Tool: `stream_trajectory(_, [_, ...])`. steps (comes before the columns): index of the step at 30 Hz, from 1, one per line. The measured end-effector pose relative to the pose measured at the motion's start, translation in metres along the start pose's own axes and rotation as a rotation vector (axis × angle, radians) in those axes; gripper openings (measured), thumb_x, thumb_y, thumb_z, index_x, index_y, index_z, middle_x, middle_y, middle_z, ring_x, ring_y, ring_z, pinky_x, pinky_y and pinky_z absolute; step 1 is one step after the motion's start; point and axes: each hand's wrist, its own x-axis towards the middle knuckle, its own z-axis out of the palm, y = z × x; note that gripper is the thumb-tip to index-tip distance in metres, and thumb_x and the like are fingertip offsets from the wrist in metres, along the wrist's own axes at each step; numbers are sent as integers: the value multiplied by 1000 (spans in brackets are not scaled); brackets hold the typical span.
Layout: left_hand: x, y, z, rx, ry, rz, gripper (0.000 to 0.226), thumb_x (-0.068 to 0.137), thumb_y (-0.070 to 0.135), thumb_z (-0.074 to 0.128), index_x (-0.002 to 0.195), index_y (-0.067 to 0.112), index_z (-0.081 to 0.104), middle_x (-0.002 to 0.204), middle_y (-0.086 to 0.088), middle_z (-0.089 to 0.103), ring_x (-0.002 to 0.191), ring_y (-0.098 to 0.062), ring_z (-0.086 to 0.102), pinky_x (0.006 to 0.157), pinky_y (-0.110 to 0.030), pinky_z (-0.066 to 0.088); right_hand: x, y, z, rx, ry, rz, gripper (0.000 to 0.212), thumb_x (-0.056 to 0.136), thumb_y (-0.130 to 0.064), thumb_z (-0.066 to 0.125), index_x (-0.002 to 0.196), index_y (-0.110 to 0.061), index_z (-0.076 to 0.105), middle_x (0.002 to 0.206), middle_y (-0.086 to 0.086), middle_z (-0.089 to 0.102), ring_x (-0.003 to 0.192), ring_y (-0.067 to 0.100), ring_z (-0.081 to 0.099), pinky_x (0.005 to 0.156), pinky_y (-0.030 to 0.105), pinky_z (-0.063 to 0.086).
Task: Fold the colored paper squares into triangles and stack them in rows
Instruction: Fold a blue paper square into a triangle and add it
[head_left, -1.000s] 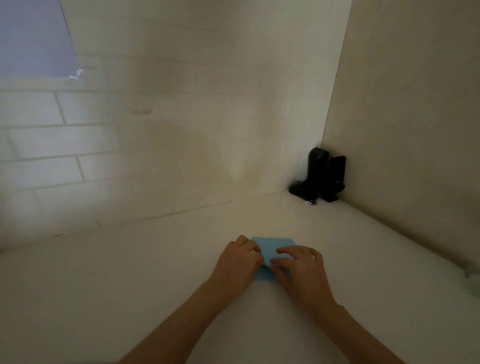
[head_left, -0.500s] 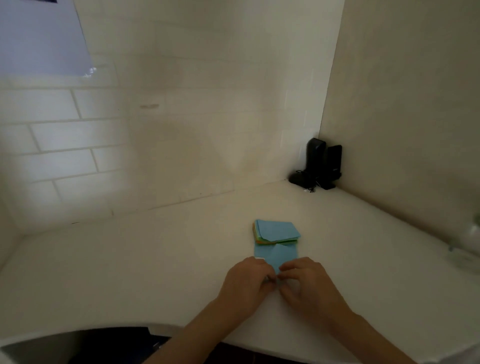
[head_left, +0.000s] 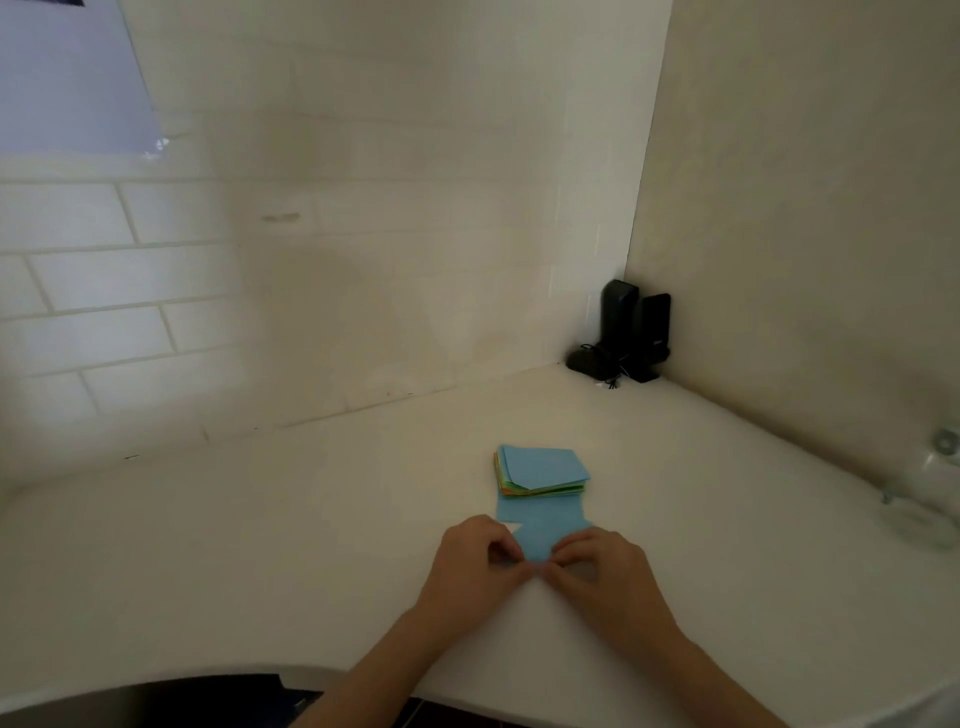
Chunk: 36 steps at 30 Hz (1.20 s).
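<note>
A stack of colored paper squares (head_left: 543, 470) lies on the white table (head_left: 260, 545), light blue on top with green and orange edges below. Just in front of it lies a single light blue sheet (head_left: 540, 525). My left hand (head_left: 475, 561) and my right hand (head_left: 605, 574) meet at the sheet's near corner, fingers curled, and pinch it there. The near tip of the sheet is hidden between my fingertips.
Two black speakers (head_left: 631, 330) with a cable stand in the far corner where the tiled wall meets the side wall. A clear glass object (head_left: 930, 499) sits at the right edge. The table's curved front edge runs near my forearms.
The view has tilted down and the stack has come into sight. My hands have drawn the blue sheet toward me off the stack and now pinch its near corner.
</note>
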Motion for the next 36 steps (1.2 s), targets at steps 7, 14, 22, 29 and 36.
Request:
stream_trajectory(7, [14, -2, -5, -5, -154, -99, 23, 62, 18, 83, 64, 28, 63, 67, 12, 62, 59, 7, 56, 60, -8, 44, 10, -11, -5, 45, -142, 166, 26, 67, -33, 78, 70, -49, 57, 82, -23, 62, 80, -5, 56, 81, 20, 46])
stream_trajectory(14, [12, -9, -14, -64, -213, -108, 23, 69, 10, 74, 77, 31, 69, 87, 7, 68, 76, 0, 62, 70, -8, 45, 12, -3, -12, 78, -219, 140, 15, 75, -35, 72, 75, -47, 64, 85, -23, 65, 85, -11, 57, 76, 8, 42])
stream_trajectory(22, [-5, -17, -26, -131, -290, 108, 47, 64, 17, 60, 111, 27, 63, 115, 9, 58, 104, -10, 56, 91, -22, 46, 7, -24, -5, -168, -262, 117, 14, 83, -51, 55, 74, -44, 49, 94, -17, 49, 98, 7, 44, 83, 30, 26])
stream_trajectory(29, [-4, -13, -26, 240, -165, 414, 31, 75, 19, 58, 105, 22, 65, 113, 7, 59, 107, -6, 45, 95, -13, 33, 17, -18, -22, -33, -418, 136, 20, 86, -45, 56, 67, -41, 53, 85, -18, 52, 83, 2, 52, 91, 36, 42])
stream_trajectory(36, [-7, -9, -13, 346, -125, 435, 25, 84, 32, 47, 89, 22, 70, 89, 8, 66, 83, -10, 53, 68, -28, 50, -2, -5, -24, -72, -295, 0, 9, 73, -59, 57, 76, -50, 56, 97, -28, 53, 99, -6, 47, 95, 34, 38])
